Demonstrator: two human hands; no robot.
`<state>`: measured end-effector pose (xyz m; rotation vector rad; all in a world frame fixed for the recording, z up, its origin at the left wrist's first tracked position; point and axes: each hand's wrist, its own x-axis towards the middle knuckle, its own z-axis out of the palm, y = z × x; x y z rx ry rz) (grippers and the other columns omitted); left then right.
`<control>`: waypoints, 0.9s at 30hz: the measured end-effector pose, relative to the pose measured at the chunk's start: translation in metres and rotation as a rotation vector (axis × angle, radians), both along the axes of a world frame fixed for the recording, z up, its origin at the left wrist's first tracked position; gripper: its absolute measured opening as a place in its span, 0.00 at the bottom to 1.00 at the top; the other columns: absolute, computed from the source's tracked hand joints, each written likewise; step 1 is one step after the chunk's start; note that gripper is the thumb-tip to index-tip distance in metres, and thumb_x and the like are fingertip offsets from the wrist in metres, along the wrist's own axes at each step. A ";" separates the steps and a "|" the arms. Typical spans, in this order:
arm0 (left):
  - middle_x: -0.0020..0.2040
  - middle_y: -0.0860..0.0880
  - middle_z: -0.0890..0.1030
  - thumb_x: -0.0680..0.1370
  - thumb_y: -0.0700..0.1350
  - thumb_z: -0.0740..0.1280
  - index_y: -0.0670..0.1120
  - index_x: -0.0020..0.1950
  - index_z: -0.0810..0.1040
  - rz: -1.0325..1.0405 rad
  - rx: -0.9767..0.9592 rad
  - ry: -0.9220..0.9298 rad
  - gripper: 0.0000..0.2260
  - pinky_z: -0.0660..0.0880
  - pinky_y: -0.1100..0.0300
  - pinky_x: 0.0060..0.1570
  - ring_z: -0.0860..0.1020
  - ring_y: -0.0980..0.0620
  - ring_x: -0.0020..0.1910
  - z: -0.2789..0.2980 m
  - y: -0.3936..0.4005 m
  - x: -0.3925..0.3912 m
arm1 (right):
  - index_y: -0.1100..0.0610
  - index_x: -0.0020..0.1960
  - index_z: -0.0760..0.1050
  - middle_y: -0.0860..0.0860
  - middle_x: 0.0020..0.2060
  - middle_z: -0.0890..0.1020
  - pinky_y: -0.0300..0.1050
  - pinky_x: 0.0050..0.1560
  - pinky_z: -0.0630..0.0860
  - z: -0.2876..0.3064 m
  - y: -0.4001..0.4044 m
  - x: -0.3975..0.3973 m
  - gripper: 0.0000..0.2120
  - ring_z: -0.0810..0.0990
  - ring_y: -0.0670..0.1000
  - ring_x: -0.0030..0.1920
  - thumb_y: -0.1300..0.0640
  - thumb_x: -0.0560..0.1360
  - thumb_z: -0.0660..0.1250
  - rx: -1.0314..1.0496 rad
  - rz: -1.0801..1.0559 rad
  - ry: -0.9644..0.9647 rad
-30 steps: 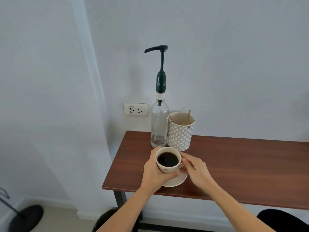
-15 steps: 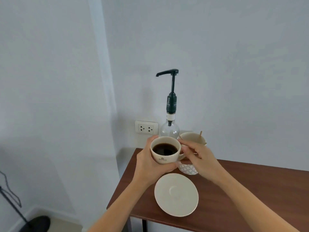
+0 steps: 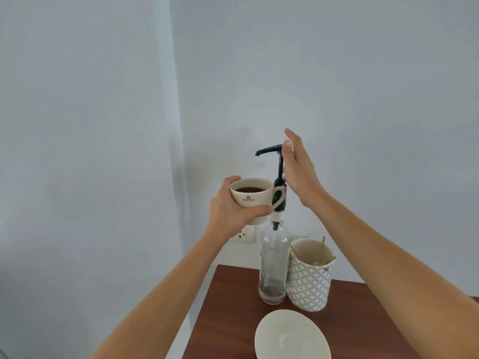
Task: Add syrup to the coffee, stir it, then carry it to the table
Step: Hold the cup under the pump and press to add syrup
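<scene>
Cups: one coffee cup [image 3: 252, 196], left hand [image 3: 233, 211] fingers wrapping it, under the pump spout.
Bottles: one syrup bottle [image 3: 274, 257].
Right hand [image 3: 298, 169]: fingers spreading, holding nothing, beside the pump head [image 3: 269, 149].
Saucers: one saucer [image 3: 291, 335], sitting on the counter [image 3: 228, 314].

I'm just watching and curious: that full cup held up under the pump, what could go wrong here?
The coffee cup is held in the air by the left hand alone, so a hard push could slop coffee. The pump spout ends near the cup's rim, so syrup might miss. The right hand could tip the tall bottle.
</scene>
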<state>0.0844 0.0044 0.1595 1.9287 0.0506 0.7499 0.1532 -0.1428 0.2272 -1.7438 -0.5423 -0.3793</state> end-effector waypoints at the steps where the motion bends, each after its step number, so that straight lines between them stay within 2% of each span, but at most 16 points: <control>1: 0.53 0.57 0.80 0.58 0.53 0.84 0.54 0.67 0.71 -0.001 0.002 0.002 0.41 0.82 0.51 0.52 0.80 0.55 0.53 0.004 0.002 0.003 | 0.42 0.72 0.65 0.46 0.55 0.77 0.53 0.56 0.78 0.002 0.005 0.004 0.21 0.77 0.53 0.58 0.40 0.82 0.47 0.025 -0.008 -0.003; 3: 0.53 0.57 0.80 0.59 0.53 0.84 0.53 0.67 0.71 -0.006 -0.001 0.002 0.40 0.82 0.54 0.50 0.80 0.54 0.53 0.010 0.006 0.009 | 0.49 0.63 0.74 0.48 0.50 0.80 0.46 0.46 0.78 0.003 0.014 0.005 0.20 0.80 0.54 0.54 0.43 0.83 0.48 0.105 -0.018 0.013; 5: 0.52 0.57 0.80 0.59 0.52 0.85 0.53 0.66 0.71 -0.010 0.006 -0.002 0.39 0.80 0.56 0.50 0.80 0.54 0.53 0.016 0.009 0.013 | 0.53 0.53 0.75 0.54 0.49 0.83 0.41 0.41 0.76 0.002 0.021 0.005 0.18 0.83 0.55 0.50 0.45 0.84 0.50 0.187 -0.032 0.015; 9: 0.53 0.57 0.80 0.59 0.52 0.85 0.53 0.66 0.71 -0.031 0.010 -0.003 0.39 0.79 0.59 0.49 0.79 0.55 0.52 0.024 0.013 0.018 | 0.52 0.46 0.72 0.56 0.44 0.86 0.45 0.44 0.82 -0.003 0.031 0.009 0.15 0.87 0.55 0.43 0.44 0.82 0.55 0.294 -0.034 -0.026; 14: 0.54 0.56 0.80 0.59 0.51 0.85 0.52 0.67 0.71 -0.046 0.004 0.003 0.40 0.77 0.63 0.45 0.79 0.60 0.51 0.028 0.014 0.023 | 0.55 0.45 0.71 0.56 0.41 0.87 0.43 0.39 0.79 -0.007 0.039 0.010 0.12 0.88 0.52 0.38 0.50 0.82 0.57 0.373 -0.062 -0.103; 16: 0.54 0.56 0.80 0.59 0.51 0.85 0.52 0.66 0.71 -0.047 -0.005 0.006 0.40 0.77 0.63 0.45 0.79 0.59 0.51 0.028 0.015 0.024 | 0.55 0.44 0.71 0.55 0.39 0.87 0.45 0.38 0.78 -0.007 0.040 0.010 0.11 0.88 0.52 0.36 0.52 0.82 0.57 0.392 -0.063 -0.109; 17: 0.54 0.55 0.80 0.59 0.50 0.85 0.52 0.66 0.71 -0.047 -0.008 0.006 0.40 0.77 0.62 0.45 0.79 0.58 0.51 0.028 0.015 0.025 | 0.55 0.44 0.71 0.55 0.39 0.87 0.42 0.36 0.77 -0.007 0.040 0.009 0.11 0.88 0.53 0.35 0.53 0.82 0.57 0.402 -0.061 -0.121; 21: 0.54 0.56 0.80 0.59 0.50 0.85 0.53 0.66 0.71 -0.048 -0.011 0.003 0.40 0.77 0.63 0.46 0.79 0.58 0.51 0.028 0.013 0.027 | 0.55 0.41 0.70 0.64 0.40 0.85 0.30 0.30 0.74 -0.006 0.041 0.007 0.11 0.87 0.58 0.40 0.56 0.81 0.57 0.445 -0.052 -0.161; 27: 0.54 0.56 0.80 0.58 0.50 0.85 0.52 0.66 0.71 -0.052 -0.012 0.004 0.40 0.79 0.60 0.47 0.80 0.56 0.53 0.031 0.013 0.027 | 0.60 0.41 0.70 0.69 0.40 0.82 0.29 0.29 0.74 -0.005 0.043 0.009 0.11 0.87 0.62 0.42 0.60 0.81 0.57 0.461 -0.063 -0.196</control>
